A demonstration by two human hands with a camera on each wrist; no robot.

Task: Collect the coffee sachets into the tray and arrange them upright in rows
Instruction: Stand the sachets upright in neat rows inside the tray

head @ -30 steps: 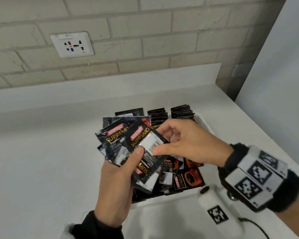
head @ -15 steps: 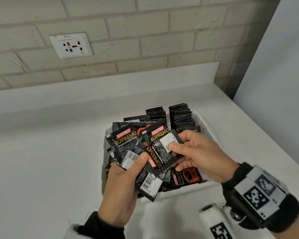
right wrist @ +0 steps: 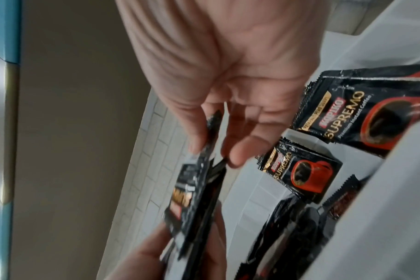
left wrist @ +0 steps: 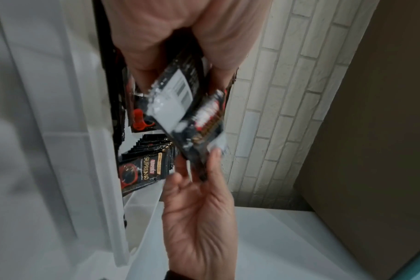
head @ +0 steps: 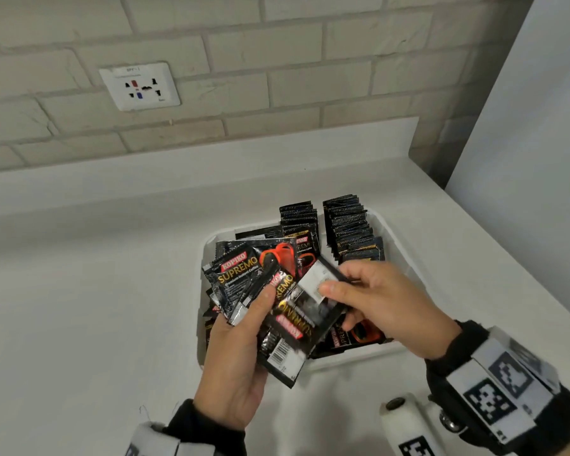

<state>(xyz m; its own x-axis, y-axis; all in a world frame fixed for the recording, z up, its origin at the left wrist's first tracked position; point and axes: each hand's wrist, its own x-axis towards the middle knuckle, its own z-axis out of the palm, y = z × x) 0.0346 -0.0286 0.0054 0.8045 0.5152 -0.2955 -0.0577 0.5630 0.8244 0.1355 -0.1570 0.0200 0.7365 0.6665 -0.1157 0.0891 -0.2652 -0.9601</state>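
My left hand (head: 241, 350) grips a fanned bunch of black coffee sachets (head: 244, 278) above the near left of the white tray (head: 200, 291). My right hand (head: 375, 301) pinches the top corner of one sachet (head: 310, 307) in that bunch, thumb on its white patch. In the left wrist view the pinched sachet (left wrist: 180, 106) is blurred between both hands. Two rows of upright sachets (head: 349, 228) stand at the tray's far end, also seen in the right wrist view as upright sachets (right wrist: 300, 170). Loose sachets (head: 352, 337) lie flat in the tray's near part.
The tray sits on a white counter (head: 96, 307) against a brick wall with a power socket (head: 140, 85). A white panel (head: 524, 159) rises at the right. A white marker-tagged handle (head: 405, 429) lies at the near edge.
Both hands and the bunch have come lower and nearer the tray. My right thumb has shifted along the top sachet, which is turned more across the bunch.
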